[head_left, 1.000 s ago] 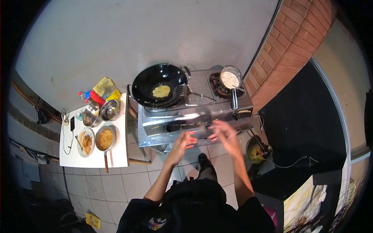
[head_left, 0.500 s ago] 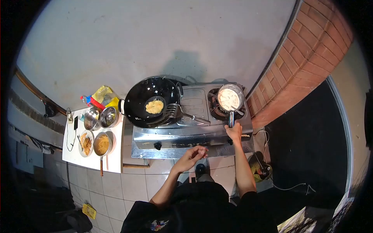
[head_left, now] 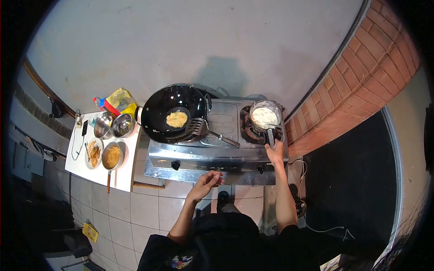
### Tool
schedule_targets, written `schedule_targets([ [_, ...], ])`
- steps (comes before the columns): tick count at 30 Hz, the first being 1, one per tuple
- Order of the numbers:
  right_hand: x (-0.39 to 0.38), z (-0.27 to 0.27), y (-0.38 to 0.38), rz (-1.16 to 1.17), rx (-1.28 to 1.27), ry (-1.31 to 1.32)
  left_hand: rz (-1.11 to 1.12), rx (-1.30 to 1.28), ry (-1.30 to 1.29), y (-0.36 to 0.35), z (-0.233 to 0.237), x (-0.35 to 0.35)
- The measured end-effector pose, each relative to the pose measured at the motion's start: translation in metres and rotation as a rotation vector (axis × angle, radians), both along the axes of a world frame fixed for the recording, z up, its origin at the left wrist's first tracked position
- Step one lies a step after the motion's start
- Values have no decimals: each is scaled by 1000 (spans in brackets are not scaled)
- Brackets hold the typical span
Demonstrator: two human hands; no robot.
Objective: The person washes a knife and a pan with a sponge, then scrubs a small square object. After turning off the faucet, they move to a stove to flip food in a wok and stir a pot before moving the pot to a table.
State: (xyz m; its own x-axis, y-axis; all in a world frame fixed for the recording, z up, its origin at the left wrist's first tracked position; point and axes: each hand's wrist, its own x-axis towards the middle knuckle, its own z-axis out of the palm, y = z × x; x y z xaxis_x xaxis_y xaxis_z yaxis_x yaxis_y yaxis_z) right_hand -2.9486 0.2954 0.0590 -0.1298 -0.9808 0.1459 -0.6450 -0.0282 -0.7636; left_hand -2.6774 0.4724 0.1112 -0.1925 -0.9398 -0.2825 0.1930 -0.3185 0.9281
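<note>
My right hand [head_left: 275, 152] is closed on the handle of a small saucepan [head_left: 276, 109] at the right burner. White, lumpy batter [head_left: 263, 117] lies in the saucepan, and a spoon [head_left: 272, 125] leans in it. My left hand [head_left: 206, 185] hangs before the stove's front edge with loosely curled fingers and nothing visible in them. On the left burner, a big black wok [head_left: 156, 106] holds oil and a yellow fried piece [head_left: 176, 119]. A slotted spatula [head_left: 196, 127] lies with its blade over the wok's rim and its handle across the steel stove [head_left: 222, 108].
Left of the stove, a white table [head_left: 81, 167] bears two metal bowls [head_left: 103, 125], a plate of fried food [head_left: 94, 153], a pan of fried strips [head_left: 112, 157] and a yellow bag [head_left: 120, 100]. A brick pillar [head_left: 348, 86] rises at right. One control knob [head_left: 175, 165] protrudes in front.
The whole view has shifted slightly. My right hand has moved up the saucepan's handle, and the saucepan and spoon sit at a slightly different angle. My left hand stays curled near the stove front.
</note>
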Motion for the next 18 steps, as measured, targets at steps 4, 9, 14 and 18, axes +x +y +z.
schedule_targets([
  [4, 4, 21, 4, -27, 249, -327, 13, 31, -27, 13, -2, 7],
  [9, 7, 62, 35, -3, 284, -443, 67, 68, 15, 28, -8, 23],
  [14, 11, 114, 86, 77, 274, -482, 154, 49, 43, 46, -5, 45],
  [18, 24, 153, 129, 219, 375, -376, 210, 55, 70, 72, -8, 73],
])
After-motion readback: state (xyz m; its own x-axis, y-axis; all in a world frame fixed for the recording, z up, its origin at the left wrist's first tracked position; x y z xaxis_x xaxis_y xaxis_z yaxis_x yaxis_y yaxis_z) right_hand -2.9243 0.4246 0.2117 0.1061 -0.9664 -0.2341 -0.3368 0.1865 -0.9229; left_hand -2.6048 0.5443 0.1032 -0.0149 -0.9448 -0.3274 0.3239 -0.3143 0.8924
